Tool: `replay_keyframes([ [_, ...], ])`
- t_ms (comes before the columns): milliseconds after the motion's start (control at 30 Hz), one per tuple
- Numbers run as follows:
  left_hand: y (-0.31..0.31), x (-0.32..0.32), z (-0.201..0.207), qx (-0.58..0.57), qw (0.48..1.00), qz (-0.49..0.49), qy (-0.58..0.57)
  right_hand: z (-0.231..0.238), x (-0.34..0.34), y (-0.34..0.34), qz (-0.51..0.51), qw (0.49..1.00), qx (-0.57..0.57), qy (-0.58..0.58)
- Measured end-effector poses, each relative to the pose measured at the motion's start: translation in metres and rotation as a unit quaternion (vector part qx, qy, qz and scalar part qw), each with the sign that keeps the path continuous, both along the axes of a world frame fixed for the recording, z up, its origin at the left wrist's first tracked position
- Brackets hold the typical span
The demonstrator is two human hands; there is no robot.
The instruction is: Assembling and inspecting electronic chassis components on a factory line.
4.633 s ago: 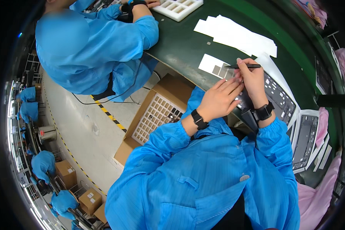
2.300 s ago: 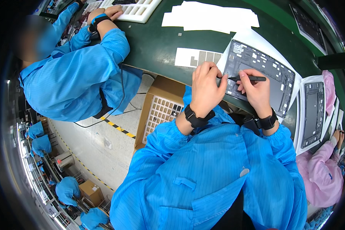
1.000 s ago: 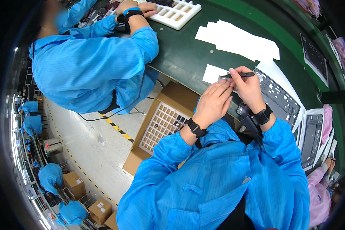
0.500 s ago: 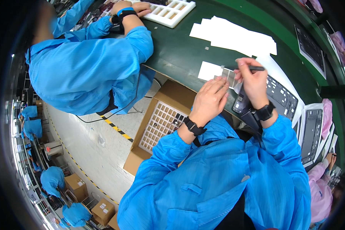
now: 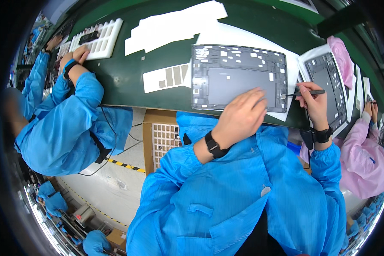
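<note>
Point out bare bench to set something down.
Bare green bench shows between the co-worker's blue sleeve, the white card and the front edge. It is crowded around the dark panel, left hand, right hand with tweezers, and second panel.

Head-worn, at the left of a side-by-side pair of cameras. Looks steeply down past the chest of the blue coat, toward the left hand, the right hand and the green table beyond. Set upright and unmirrored. Closest to the coat, near the hands, well apart from the floor at lower left. Reaches wide through a fisheye lens, taking in a co-worker on the left and a person in pink on the right. Bends straight edges toward the rim and fades to black at the corners.
</note>
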State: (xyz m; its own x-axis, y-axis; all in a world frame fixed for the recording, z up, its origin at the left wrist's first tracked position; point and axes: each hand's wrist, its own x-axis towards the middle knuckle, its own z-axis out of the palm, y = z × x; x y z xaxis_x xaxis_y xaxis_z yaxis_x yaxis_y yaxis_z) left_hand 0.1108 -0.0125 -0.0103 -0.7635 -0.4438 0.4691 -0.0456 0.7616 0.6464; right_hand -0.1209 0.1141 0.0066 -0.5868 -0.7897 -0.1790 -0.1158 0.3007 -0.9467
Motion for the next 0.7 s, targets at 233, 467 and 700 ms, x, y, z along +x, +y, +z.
replay_keyframes([
  [233, 0.022, -0.038, -0.011, -0.033, 0.996, -0.046, -0.074, -0.005, -0.003, 0.004, 0.028, 0.999, -0.016, -0.014],
  [467, 0.026, -0.043, -0.009, -0.074, 0.989, -0.042, -0.117, -0.012, -0.005, 0.009, 0.027, 0.999, -0.02, -0.025],
  [700, 0.038, -0.056, -0.011, -0.174, 0.968, -0.016, -0.179, 0.002, 0.006, 0.003, 0.031, 0.997, 0.038, 0.066],
])
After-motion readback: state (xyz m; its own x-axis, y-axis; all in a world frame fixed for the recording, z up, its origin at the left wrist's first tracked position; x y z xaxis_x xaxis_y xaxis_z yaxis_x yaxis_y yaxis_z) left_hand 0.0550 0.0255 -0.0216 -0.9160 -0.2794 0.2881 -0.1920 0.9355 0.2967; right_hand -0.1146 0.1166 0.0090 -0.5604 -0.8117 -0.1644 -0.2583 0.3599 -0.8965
